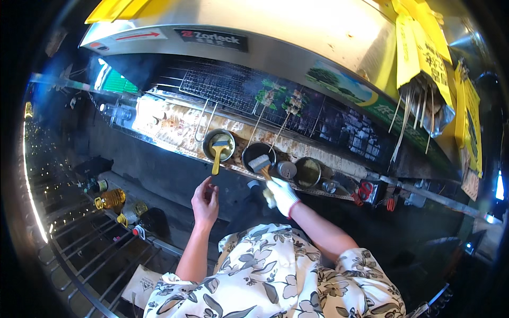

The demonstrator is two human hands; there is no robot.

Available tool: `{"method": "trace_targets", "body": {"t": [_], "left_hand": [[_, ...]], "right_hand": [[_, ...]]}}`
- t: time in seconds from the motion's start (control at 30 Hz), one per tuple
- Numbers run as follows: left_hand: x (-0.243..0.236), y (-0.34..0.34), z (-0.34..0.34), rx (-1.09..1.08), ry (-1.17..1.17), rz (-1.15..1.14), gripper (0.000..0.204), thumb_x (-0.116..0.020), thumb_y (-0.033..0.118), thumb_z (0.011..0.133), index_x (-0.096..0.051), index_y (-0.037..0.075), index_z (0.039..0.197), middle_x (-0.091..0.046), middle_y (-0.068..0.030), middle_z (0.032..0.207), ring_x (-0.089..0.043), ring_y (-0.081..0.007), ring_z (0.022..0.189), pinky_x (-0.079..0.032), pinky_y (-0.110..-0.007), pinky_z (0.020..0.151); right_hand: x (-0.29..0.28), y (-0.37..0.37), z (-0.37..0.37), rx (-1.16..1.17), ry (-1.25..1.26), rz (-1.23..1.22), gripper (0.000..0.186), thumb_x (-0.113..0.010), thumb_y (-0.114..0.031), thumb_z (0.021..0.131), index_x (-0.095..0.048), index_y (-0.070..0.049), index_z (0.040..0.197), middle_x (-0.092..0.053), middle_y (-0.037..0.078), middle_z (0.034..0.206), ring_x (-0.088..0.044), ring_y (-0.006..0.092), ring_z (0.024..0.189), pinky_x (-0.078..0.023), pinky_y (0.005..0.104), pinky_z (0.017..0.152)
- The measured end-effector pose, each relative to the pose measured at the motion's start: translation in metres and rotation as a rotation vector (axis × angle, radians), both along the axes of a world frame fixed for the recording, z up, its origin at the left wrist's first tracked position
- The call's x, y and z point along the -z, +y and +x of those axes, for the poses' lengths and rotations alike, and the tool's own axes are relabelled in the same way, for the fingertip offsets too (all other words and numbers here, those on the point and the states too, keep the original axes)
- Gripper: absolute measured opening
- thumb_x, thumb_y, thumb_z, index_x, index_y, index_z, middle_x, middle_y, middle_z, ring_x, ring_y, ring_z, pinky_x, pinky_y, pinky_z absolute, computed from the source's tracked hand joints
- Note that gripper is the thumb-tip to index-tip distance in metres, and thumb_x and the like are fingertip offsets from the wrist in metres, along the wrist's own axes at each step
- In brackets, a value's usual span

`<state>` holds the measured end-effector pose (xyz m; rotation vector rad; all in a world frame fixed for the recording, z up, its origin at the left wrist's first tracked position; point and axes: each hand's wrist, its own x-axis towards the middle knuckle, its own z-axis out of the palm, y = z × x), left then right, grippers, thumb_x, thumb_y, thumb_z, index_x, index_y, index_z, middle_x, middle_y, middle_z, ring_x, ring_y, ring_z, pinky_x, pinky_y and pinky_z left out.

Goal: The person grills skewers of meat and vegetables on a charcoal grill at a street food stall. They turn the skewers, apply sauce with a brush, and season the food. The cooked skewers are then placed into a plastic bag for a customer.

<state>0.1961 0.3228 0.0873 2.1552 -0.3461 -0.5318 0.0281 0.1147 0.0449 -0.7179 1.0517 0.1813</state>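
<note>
Big shiny metal hood spans the far side, strong glare on it, tree-and-sky landscape sticker on its front, right of centre. Worktop runs left to right below it, brown-stained covering, brightest at the left end. Green panel far left, sunlit at one edge. Front under the worktop is dark; floor mostly lost in shadow. Metal rack near left, curved bars. Small golden light specks left, bright white strip at the left edge, bluish-white glare far right.
</note>
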Motion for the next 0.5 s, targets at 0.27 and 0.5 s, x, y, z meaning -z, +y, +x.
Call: {"method": "trace_targets", "body": {"t": [0.27, 0.5], "left_hand": [[0.018, -0.016, -0.026, 0.172, 0.126, -0.044, 0.036, -0.069, 0.000, 0.094, -0.065, 0.000, 0.130, -0.065, -0.0055, 0.095, -0.056, -0.0069, 0.069, -0.049, -0.023, 0.066], [0.019, -0.039, -0.041, 0.216, 0.183, -0.050, 0.032, -0.066, -0.001, 0.093, -0.067, 0.000, 0.125, -0.066, -0.0086, 0.096, -0.060, -0.0117, 0.070, -0.050, -0.026, 0.065]], "right_hand": [[0.043, 0.015, -0.003, -0.309, -0.065, -0.052, 0.031, -0.063, -0.028, 0.101, -0.065, -0.003, 0.121, -0.073, 0.009, 0.096, -0.067, 0.0163, 0.069, -0.054, 0.0323, 0.058], [0.048, -0.086, -0.104, -0.811, 0.427, -1.144, 0.017, -0.066, -0.023, 0.086, -0.072, -0.008, 0.092, -0.072, 0.020, 0.098, -0.069, 0.0414, 0.090, -0.055, 0.0520, 0.081]]}}
